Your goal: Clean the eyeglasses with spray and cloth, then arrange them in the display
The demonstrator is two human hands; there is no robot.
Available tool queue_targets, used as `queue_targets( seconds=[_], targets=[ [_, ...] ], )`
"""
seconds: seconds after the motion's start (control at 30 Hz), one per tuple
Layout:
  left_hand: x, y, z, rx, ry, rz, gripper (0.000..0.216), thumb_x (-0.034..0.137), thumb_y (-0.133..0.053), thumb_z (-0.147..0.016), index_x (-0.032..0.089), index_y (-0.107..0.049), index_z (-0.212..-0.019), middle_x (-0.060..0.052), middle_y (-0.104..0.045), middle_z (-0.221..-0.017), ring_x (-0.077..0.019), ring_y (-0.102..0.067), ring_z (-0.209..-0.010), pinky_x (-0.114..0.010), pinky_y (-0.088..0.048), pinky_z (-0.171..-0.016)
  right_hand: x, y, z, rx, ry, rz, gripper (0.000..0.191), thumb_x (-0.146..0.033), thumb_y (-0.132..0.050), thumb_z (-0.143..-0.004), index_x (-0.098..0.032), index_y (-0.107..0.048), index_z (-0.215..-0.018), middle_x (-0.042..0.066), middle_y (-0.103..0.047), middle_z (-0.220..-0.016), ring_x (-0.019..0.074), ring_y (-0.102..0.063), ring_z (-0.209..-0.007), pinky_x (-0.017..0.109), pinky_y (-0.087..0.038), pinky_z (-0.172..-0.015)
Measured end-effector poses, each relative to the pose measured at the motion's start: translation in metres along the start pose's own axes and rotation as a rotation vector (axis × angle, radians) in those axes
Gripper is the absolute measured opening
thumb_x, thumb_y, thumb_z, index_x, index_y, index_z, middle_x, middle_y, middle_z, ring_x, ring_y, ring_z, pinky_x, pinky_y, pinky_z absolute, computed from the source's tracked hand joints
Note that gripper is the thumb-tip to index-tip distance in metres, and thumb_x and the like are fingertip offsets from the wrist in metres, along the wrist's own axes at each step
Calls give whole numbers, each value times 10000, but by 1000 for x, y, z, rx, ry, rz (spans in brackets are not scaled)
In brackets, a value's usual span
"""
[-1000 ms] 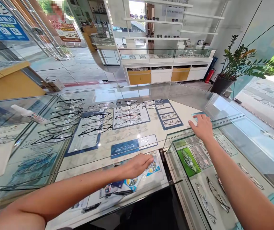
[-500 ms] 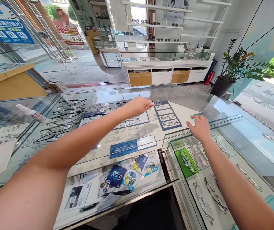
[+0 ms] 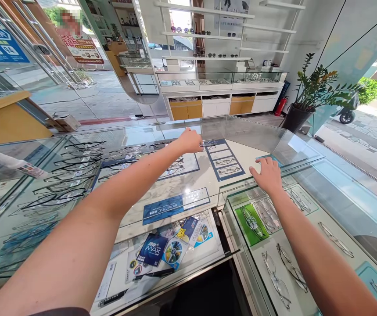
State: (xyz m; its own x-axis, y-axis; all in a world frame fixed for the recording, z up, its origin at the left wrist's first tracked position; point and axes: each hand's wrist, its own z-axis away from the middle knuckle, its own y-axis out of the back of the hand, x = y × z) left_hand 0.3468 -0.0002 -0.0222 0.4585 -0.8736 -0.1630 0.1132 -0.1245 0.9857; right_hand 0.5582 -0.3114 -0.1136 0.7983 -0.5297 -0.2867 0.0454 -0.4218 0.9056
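Observation:
My left hand (image 3: 191, 140) reaches far across the glass display counter (image 3: 175, 228), its fingers curled together. What it holds, if anything, is hidden. Close by its fingertips is a pair of eyeglasses (image 3: 210, 143) on a dark blue display tray (image 3: 221, 153); I cannot tell whether they touch. More glasses (image 3: 228, 170) lie in that tray's lower slots. My right hand (image 3: 267, 174) is open, fingers spread, at the glass edge where the two counter sections meet. Below its wrist, inside the case, are a green tray (image 3: 243, 228) and several clear-framed glasses (image 3: 275, 281).
Rows of dark frames (image 3: 71, 175) fill the case at left, near a white spray bottle (image 3: 20, 165). Leaflets (image 3: 153, 249) and a black pen (image 3: 112, 298) lie in front. Beyond the counter are a potted plant (image 3: 302, 112), a fire extinguisher (image 3: 281, 106) and wall shelves (image 3: 204, 35).
The view has shifted slightly, so the scene slides left. My left hand's wrist has turned, and its fingers are more curled in. My right hand keeps its place at the glass edge.

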Motion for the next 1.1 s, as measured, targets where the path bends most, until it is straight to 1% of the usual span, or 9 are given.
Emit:
queue_targets(
  seconds=[0.2,0.4,0.53,0.67,0.77,0.8,0.87,0.97,1.1],
  targets=[
    [15,-8,1,6,37,-76,234,324,-637,-888,196,-784,-760,-211,-687,-773,-388,-639,-1021,-533,-378,-1028,-3,3,0,-19,-4,-7,511,-517,-519,-1042,-165,-687,-1373,207,-645,-1433,406,-557,-1290,553,-454,-1082],
    [23,-1,26,208,-8,-42,369,197,-465,-996,193,-818,-886,-194,-809,-1179,-400,-583,-1321,-559,-345,-1109,-7,5,0,-20,-13,-13,481,-499,-547,-1042,-171,-684,-1364,200,-655,-1422,397,-560,-1288,542,-463,-1078],
    [45,27,74,352,-104,73,467,339,-407,-1049,245,-861,-1107,-106,-789,-1420,-406,-533,-1507,-611,-315,-1222,-9,4,-2,-26,-19,-11,429,-489,-579,-1047,-200,-687,-1345,184,-652,-1443,389,-550,-1324,530,-459,-1105],
    [71,39,154,262,-259,337,474,513,-443,-1024,384,-873,-1176,5,-829,-1348,-368,-649,-1417,-603,-411,-1209,-12,5,-3,-56,-38,0,454,-501,-576,-1062,-191,-673,-1379,182,-636,-1476,388,-533,-1360,520,-451,-1129],
    [84,13,214,214,-343,586,412,573,-491,-1006,567,-833,-1236,122,-830,-1315,-308,-720,-1339,-522,-532,-1164,-13,7,-3,-68,-38,-1,464,-505,-573,-1068,-190,-665,-1396,181,-634,-1485,385,-530,-1369,513,-449,-1139],
    [87,0,230,235,-281,680,367,585,-536,-988,594,-841,-1191,132,-841,-1270,-298,-739,-1310,-487,-571,-1140,-14,7,-3,-70,-38,-8,461,-503,-573,-1068,-191,-666,-1395,180,-636,-1486,386,-531,-1368,514,-451,-1138],
    [92,-27,254,65,-293,746,362,561,-593,-978,569,-843,-1240,85,-835,-1315,-293,-745,-1322,-434,-613,-1121,-15,8,-2,-66,-41,-28,457,-499,-572,-1066,-191,-670,-1390,179,-640,-1486,390,-533,-1363,521,-454,-1133],
    [97,-62,266,-71,-250,732,381,490,-554,-1013,447,-882,-1202,-11,-841,-1318,-313,-755,-1315,-429,-623,-1123,-15,10,-1,-58,-49,-39,465,-496,-574,-1060,-184,-674,-1390,181,-646,-1477,397,-530,-1363,531,-454,-1133],
    [96,-100,252,-104,-175,617,428,402,-482,-1065,341,-870,-1234,-60,-824,-1365,-334,-743,-1331,-490,-585,-1170,-14,10,-1,-62,-48,-24,475,-484,-567,-1061,-174,-676,-1403,185,-642,-1487,400,-541,-1358,536,-454,-1134]
  ],
)
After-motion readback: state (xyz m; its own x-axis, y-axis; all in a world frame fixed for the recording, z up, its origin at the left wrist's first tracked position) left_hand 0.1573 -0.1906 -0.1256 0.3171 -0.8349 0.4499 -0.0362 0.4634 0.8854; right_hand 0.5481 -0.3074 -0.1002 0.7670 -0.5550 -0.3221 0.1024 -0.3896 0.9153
